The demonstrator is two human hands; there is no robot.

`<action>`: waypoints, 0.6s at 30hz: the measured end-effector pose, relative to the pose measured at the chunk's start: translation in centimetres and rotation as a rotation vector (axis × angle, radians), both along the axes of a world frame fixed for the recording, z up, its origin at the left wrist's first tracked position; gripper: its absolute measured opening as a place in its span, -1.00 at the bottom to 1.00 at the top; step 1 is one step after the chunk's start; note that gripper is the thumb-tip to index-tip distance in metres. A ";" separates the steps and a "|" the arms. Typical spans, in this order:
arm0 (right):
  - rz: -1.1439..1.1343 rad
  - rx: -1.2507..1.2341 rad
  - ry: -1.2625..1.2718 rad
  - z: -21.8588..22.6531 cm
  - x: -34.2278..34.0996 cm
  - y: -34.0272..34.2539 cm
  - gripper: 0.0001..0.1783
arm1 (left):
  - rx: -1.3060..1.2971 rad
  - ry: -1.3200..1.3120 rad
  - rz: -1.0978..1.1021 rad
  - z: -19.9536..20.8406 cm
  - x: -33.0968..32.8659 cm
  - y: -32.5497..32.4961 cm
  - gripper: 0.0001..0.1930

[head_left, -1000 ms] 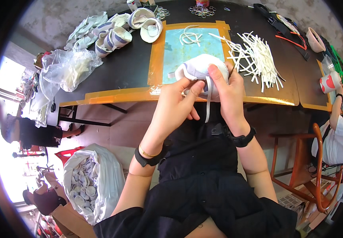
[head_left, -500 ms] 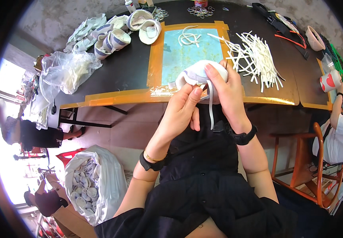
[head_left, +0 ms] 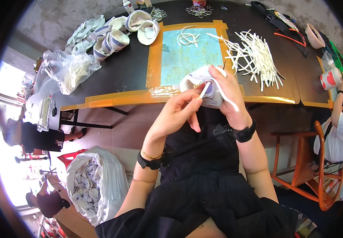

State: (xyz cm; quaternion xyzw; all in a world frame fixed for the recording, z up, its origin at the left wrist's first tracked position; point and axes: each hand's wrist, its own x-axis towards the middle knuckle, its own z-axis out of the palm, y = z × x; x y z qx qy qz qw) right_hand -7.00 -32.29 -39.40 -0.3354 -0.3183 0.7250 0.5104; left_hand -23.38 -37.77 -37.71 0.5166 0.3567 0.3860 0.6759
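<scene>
My right hand grips a small white and blue-grey cloth shoe, its thumb and fingers wrapped over the side. A thin dark pointed tool sticks up by the fingertips of that hand; the rest of it is hidden. In my left hand, thumb and index finger pinch a narrow white cord at the shoe's opening. The cord slants up towards the shoe, and its other end cannot be made out. Both hands are in front of the table's near edge, above my lap.
White cord strips lie in a pile right of a blue mat framed in orange tape. Similar cloth shoes and a clear plastic bag stand left. A white sack of cloth pieces sits below; a wooden chair stands right.
The shoe has turned, showing more of its opening and blue-grey side. The cord, which hung down between my hands, is now pinched and slants upward in my left hand.
</scene>
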 end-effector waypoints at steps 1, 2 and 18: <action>-0.007 -0.009 -0.008 -0.1 -0.1 0.1 -0.73 | -0.003 -0.007 -0.007 -0.3 0.0 0.2 -0.77; -0.010 0.033 0.017 -0.3 -0.2 0.1 -0.72 | 0.014 -0.022 -0.029 -0.6 -0.1 0.5 -0.77; 0.169 -0.249 0.031 -0.2 0.8 0.1 -0.53 | 0.091 0.231 0.335 0.5 -0.4 0.1 -0.72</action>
